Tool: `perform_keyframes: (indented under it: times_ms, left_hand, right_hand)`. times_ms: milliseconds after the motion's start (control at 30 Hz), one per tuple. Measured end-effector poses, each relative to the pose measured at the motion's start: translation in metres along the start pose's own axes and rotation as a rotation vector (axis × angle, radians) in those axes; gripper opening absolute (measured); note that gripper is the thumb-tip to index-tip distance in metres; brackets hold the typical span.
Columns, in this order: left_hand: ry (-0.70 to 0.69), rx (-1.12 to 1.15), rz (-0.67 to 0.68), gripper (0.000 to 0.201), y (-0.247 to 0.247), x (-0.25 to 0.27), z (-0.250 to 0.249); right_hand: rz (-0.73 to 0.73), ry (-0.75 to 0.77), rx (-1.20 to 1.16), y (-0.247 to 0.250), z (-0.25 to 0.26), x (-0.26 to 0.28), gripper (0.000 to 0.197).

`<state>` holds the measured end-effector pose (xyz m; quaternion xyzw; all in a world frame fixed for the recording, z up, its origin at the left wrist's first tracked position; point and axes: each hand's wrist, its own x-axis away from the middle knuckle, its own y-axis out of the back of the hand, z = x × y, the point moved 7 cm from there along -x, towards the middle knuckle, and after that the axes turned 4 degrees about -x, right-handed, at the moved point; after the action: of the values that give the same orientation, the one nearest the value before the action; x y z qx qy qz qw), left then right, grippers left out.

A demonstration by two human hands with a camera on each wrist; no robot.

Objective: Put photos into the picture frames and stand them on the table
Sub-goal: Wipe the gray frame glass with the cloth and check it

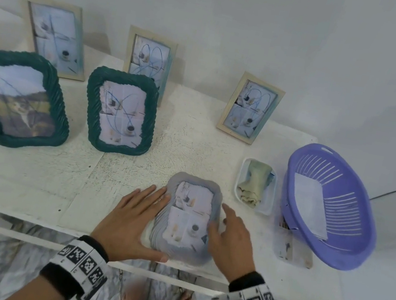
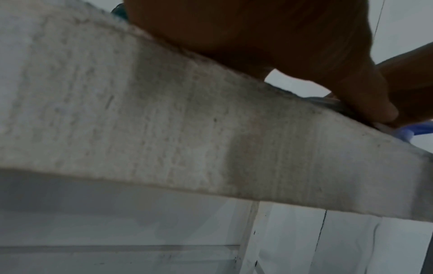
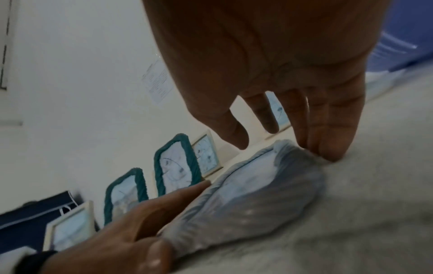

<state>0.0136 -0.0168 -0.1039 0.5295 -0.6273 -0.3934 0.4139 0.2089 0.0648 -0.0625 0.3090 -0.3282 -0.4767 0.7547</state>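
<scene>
Left of the left hand [image 1: 130, 220] the tabletop [image 1: 28, 178] lies bare up to the two green wicker frames [image 1: 119, 112], which stand well beyond its fingertips. Close to the right of the right hand [image 1: 231, 237] a white tray with a cloth [image 1: 255, 184], a flat clear tray [image 1: 292, 248] and the purple basket [image 1: 334, 208] crowd the way. Straight beyond both hands runs an open strip, ending at the cream frame [image 1: 250, 107] by the wall.

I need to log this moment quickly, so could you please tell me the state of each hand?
Left hand: open, fingers straight against the left edge of the grey-blue frame.
Right hand: open, fingertips on the frame's right edge.
</scene>
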Motion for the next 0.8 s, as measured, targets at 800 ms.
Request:
perform_keyframes:
  times_ms: [800]
  left_hand:
    - [0.218, 1.050, -0.110, 0.101, 0.037, 0.003, -0.054]
  right_hand:
    - [0.067, 0.057, -1.212, 0.015, 0.031, 0.030, 0.035]
